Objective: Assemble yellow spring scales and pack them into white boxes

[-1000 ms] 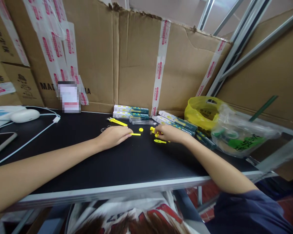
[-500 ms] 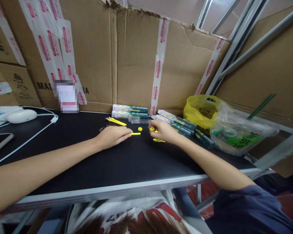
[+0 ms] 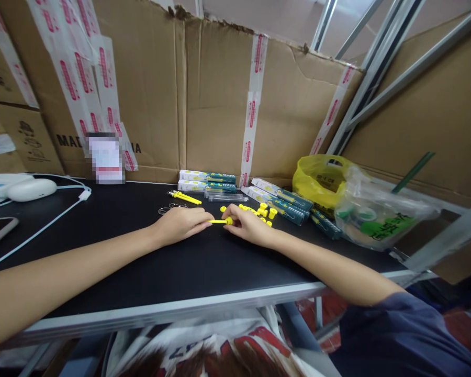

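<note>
My left hand (image 3: 183,225) pinches a thin yellow stick (image 3: 217,221) that points to the right. At the stick's right end, my right hand (image 3: 249,225) grips a small round yellow plastic piece (image 3: 230,220); the two parts meet, though how far one sits on the other I cannot tell. Just beyond my right hand lie several small yellow plastic pieces (image 3: 262,210), partly hidden by it. Behind my left hand are metal wire rings (image 3: 165,210) and a longer yellow stick-shaped piece (image 3: 186,197). Clear plastic tubes (image 3: 227,197) lie farther back.
Printed slim boxes (image 3: 207,186) are stacked by the cardboard wall (image 3: 215,104), with more boxes (image 3: 282,204) to the right. A yellow bag (image 3: 317,183) and a clear bag (image 3: 377,214) stand at right. A white cable (image 3: 55,222) and a phone (image 3: 0,230) lie left.
My right hand has moved left and nearer from the loose pieces, bringing a small round yellow piece to the end of the stick. My left hand keeps its hold on the stick.
</note>
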{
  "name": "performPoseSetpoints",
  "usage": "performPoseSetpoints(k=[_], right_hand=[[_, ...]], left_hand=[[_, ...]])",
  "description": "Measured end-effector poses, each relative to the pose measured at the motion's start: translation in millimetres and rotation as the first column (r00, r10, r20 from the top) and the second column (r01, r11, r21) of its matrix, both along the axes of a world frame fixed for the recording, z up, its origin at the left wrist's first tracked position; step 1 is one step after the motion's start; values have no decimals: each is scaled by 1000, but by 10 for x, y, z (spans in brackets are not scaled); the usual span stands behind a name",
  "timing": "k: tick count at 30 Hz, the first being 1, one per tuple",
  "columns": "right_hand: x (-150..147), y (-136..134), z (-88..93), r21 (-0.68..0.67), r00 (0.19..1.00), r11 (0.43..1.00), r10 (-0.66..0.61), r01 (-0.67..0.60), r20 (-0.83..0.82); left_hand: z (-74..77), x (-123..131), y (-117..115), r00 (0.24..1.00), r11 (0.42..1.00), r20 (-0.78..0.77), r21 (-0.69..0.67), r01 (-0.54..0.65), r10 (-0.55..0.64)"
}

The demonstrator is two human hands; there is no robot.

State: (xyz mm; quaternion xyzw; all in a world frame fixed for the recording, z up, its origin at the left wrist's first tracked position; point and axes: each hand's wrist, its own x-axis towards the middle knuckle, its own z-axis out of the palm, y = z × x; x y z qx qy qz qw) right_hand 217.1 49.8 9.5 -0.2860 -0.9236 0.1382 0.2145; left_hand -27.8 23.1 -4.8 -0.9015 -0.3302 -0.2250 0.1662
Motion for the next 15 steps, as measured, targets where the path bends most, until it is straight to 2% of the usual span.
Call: performPoseSetpoints(k=[6,15], right_hand=[[-5,-43,8,-88,996,994,57,-62,-68],[-11,-42,-5,-85,987,989,114,-125,-117]], left_hand=[[-10,-2,10,1000,999,-3,48,-2,2],[6,3,-2,1000,999,20,36,23,-23]])
